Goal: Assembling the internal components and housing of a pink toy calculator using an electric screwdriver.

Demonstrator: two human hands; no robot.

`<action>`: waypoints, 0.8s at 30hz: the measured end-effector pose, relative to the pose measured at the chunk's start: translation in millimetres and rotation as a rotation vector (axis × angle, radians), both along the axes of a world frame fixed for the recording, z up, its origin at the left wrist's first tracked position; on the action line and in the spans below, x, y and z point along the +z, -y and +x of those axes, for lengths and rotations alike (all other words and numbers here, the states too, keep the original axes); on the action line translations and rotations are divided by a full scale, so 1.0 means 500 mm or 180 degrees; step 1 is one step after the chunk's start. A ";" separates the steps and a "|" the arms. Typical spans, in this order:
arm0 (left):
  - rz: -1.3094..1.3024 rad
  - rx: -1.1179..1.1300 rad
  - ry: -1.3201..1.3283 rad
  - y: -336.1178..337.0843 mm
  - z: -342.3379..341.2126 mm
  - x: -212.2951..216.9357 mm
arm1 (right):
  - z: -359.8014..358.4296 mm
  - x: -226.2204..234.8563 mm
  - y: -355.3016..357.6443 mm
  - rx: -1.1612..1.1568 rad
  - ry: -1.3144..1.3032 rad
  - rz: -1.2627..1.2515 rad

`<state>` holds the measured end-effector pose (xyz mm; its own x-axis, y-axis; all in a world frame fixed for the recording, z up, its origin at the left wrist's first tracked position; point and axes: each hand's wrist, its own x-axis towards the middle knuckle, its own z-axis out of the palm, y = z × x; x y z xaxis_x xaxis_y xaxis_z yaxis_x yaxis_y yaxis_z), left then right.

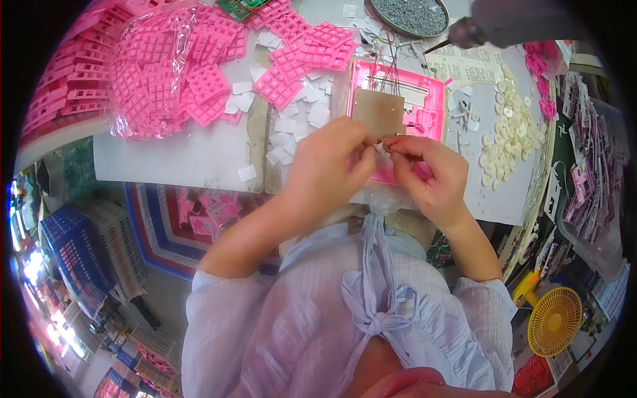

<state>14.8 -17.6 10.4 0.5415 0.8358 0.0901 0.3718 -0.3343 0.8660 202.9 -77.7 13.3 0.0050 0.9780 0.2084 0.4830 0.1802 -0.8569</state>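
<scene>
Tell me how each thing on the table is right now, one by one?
Brown board: propped over the pink tray, both hands at its lower edge.
Pink tray: flat, wires across it.
Left hand: pinching at the board.
Right hand: pinching something small.
Clear bag: open, full of pink parts.
Metal bowl: full of small grey pieces.
White discs: heaped loose.

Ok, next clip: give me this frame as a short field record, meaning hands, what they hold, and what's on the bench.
left hand: pinching the lower edge of a small brown board
right hand: fingertips together beside the left, on something too small to tell
under hands: pink square frame with thin wires across it
bench left: pink keypad pieces, many in a clear bag
bench middle: loose white paper squares
bench right: pile of round white buttons
top edge: round tray of small grey parts
lower right, off bench: yellow fan
</scene>
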 end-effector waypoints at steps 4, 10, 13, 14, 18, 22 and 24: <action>-0.1471 -0.0242 -0.0034 -0.039 -0.006 0.005 | -0.007 -0.008 -0.007 0.0382 0.0911 0.0950; -0.2258 -0.0722 0.0169 -0.093 -0.008 0.027 | -0.006 -0.022 -0.014 0.0494 0.1246 0.1345; -0.0612 -0.0968 -0.0144 -0.088 -0.010 0.020 | -0.008 -0.017 -0.010 0.0294 0.1463 0.1259; -0.0166 -0.0994 -0.0224 -0.086 -0.010 0.013 | -0.011 -0.019 -0.008 0.0305 0.1490 0.1233; 0.0955 -0.1166 -0.0027 -0.083 -0.009 -0.020 | -0.018 -0.031 -0.011 0.0418 0.1636 0.1093; 0.1210 -0.1177 0.0118 -0.081 -0.006 -0.045 | -0.019 -0.034 -0.014 0.0588 0.1776 0.1067; 0.1196 -0.1192 0.0098 -0.081 -0.010 -0.042 | -0.019 -0.036 -0.015 0.0661 0.1800 0.1017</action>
<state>9.6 22.9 -10.6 0.7891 0.4928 0.3666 0.1439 -0.7286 0.6697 193.4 -70.4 -4.6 -0.3709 0.8370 0.4023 0.7690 0.5197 -0.3722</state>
